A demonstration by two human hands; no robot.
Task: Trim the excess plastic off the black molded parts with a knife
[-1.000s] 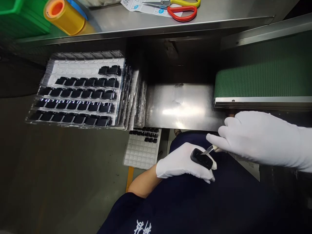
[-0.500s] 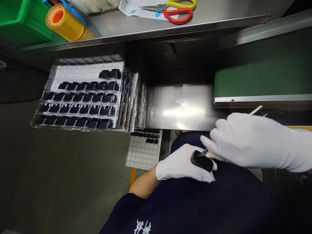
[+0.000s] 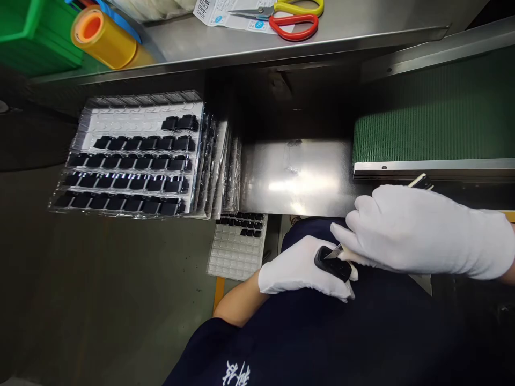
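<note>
Near, above the person's dark-clothed lap, the gloved left hand [image 3: 303,271] grips a black piece [image 3: 340,271], its long axis slanting from far left to near right. The gloved right hand [image 3: 406,230] is closed around a pale-handled knife [image 3: 333,251], its blade pointing left and nearward, tip at the piece's upper face; the fist hides much of the handle.

Left of the hands, a lower tray [image 3: 235,254] holds small black parts toward its far end. Farther left, the top tray [image 3: 120,122] of a stack carries five rows of black parts, the farthest having only two, at its right end.

Beyond the right hand runs a green belt [image 3: 434,128]. Farthest, a metal shelf [image 3: 354,21] bears scissors [image 3: 269,12], a yellow roll [image 3: 115,45] and a green bin [image 3: 44,43].
</note>
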